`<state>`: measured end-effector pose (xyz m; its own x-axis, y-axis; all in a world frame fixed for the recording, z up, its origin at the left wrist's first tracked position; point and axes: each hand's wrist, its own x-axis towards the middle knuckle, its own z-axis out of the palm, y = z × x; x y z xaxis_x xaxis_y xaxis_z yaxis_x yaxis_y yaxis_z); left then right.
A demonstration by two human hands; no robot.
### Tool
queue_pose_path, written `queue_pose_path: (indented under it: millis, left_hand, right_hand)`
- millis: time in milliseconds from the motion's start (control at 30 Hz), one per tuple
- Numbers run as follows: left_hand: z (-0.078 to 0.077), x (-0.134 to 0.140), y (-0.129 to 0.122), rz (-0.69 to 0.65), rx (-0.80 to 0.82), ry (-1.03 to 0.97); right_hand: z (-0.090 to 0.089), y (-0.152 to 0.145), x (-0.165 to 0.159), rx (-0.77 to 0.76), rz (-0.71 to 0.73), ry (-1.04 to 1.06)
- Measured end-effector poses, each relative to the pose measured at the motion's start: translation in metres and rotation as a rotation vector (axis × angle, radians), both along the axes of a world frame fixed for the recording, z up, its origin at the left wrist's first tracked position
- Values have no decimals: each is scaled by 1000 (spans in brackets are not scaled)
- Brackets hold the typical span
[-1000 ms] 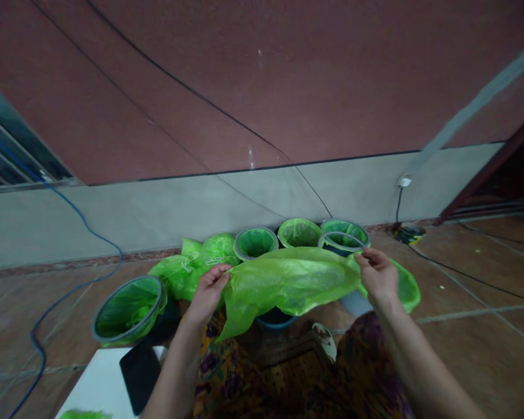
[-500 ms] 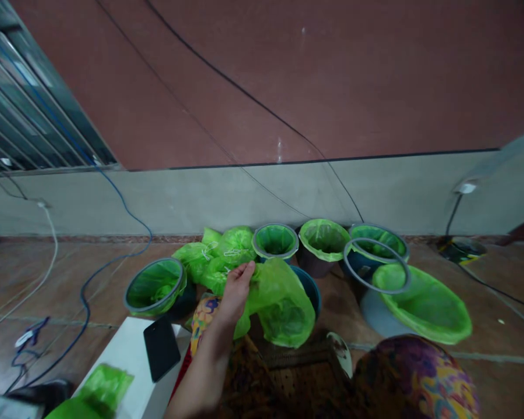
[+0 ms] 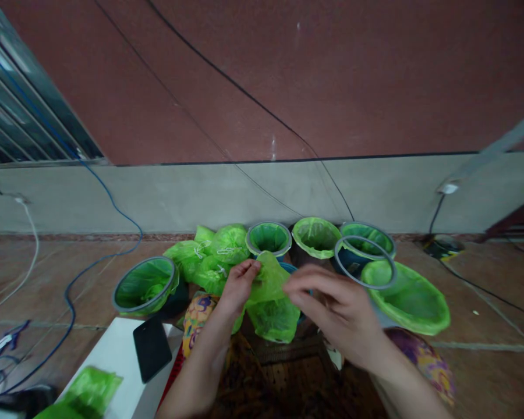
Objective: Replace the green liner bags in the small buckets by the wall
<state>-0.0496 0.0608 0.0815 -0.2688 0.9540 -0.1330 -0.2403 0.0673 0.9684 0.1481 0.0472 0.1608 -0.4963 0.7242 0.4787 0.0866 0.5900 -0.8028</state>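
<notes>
My left hand [image 3: 241,285] pinches a thin green plastic bag [image 3: 273,317] near its upper left edge. The bag hangs partly opened in front of a blue bucket [image 3: 289,267], covering most of it. At the bag's right edge is my right hand [image 3: 338,308], with thumb and forefinger reaching toward the plastic. Its fingertips are blurred, so I cannot tell whether they grip the bag.
Several lined buckets, such as a lined grey one [image 3: 145,288], stand along the wall. A loose grey ring [image 3: 393,273] leans over a large lined bucket [image 3: 419,302]. Tied green bags [image 3: 229,241] sit behind. A white box [image 3: 113,355] bears a phone [image 3: 152,349]. A blue cable [image 3: 72,297] crosses the floor.
My right hand has come into view from the lower right, up to the green bag. My left hand keeps its pinch on it. The view has shifted slightly.
</notes>
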Motion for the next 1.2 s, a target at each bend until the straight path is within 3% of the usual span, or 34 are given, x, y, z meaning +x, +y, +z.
queue_pose_path:
  millis: [133,267,433,600,700,833,933,1033,1100,1200]
  left_hand:
    - [11,13,1,-94,51,80]
    - [9,16,4,-78,65,87]
    - [-1,12,3,-117,39,5]
    - [0,13,0,-157,41,10]
    - [2,14,-4,-166,75,-2]
    - [-10,10,-16,-269,130,246]
    - [-33,0,-24,-231,90,540]
    - [-51,-15,-29,-217,44,681]
    - [-54,-27,-31,-196,25,689]
    - [-47,-44,-33,-183,22,661]
  right_hand:
    - [-42,48,-28,207,-42,-153]
    - [-59,59,-31,292,-33,-206]
    - [-54,60,-26,210,-57,-194]
    - [-50,59,-24,129,-40,-167]
    - [-50,61,-23,74,-171,-137]
    - [-46,74,-17,-124,-292,-1]
    - [-40,90,-8,-214,-349,208]
    - [-36,108,7,-246,-450,383]
    - [-34,121,20,-263,-522,472]
    - [-31,135,43,-322,-624,581]
